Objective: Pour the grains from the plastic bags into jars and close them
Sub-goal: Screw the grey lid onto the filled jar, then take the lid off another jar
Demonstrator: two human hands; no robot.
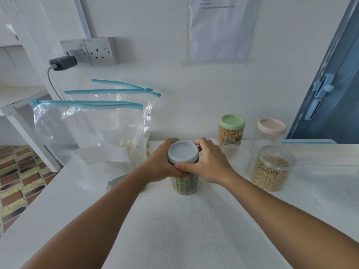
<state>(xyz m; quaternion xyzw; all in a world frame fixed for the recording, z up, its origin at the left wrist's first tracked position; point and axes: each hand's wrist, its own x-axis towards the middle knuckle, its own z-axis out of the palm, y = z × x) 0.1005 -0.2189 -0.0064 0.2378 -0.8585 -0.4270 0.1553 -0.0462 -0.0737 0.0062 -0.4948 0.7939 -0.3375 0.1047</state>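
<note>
Your left hand (pixel 161 164) wraps the side of a clear round jar (pixel 184 184) just under its top, with the fingers curled around it. Your right hand (pixel 206 165) holds the smooth, round, pale grey lid (pixel 183 152), thumb on the near edge and fingers curled over the far edge. The lid sits flat on top of the jar. The jar stands straight up in the middle of the white desk (pixel 184 230), which looks a bit rough and grainy. Small green grains fill the jar, and a dark band runs round its neck. To the left, two big clear plastic bags (pixel 87 133) with blue zip tops stand up, shiny and crinkled; a few grains lie at the bottom. To the right, close by, is a short wide clear tub (pixel 272 169) with no lid, full of round tan beans. Just beside it, an empty clear tub (pixel 238 158) stands open. Farther back by the wall is a tall jar of yellow kernels with a ridged green lid (pixel 232 122), and next to it an empty-looking clear jar with a pink lid (pixel 271 126). A grey wall socket (pixel 102 51) with a dark plug sits on the far wall at the left.
</note>
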